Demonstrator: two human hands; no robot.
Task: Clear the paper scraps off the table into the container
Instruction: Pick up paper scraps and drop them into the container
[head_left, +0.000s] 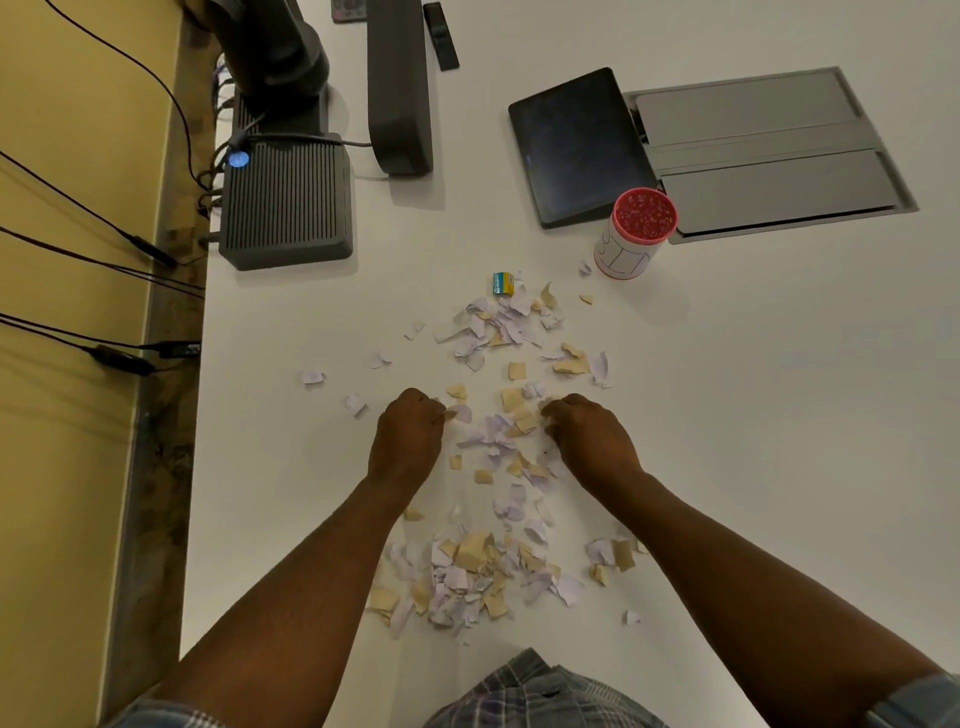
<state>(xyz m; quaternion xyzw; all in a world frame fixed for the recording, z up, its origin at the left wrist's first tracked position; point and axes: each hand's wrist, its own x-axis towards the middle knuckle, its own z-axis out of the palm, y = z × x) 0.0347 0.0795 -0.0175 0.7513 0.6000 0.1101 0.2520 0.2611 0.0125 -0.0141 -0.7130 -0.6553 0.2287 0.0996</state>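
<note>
A single wide-angle view is taken from head height, aimed forward and steeply down onto the white tabletop (727, 415), with both forearms entering close from the bottom edge and the yellow wall (67, 260) seen at left.

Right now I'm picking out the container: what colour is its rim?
Pink-red rim on the white cup, clearest in the head view.

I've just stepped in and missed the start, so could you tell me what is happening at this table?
A person is gathering torn paper scraps on a white table. The left hand and right hand are both curled down into the middle of the scatter, pinching at pieces. The container, a red-rimmed cup, stands farther back beside a dark tablet. Most scraps still lie loose, including a heap near the person.
</note>
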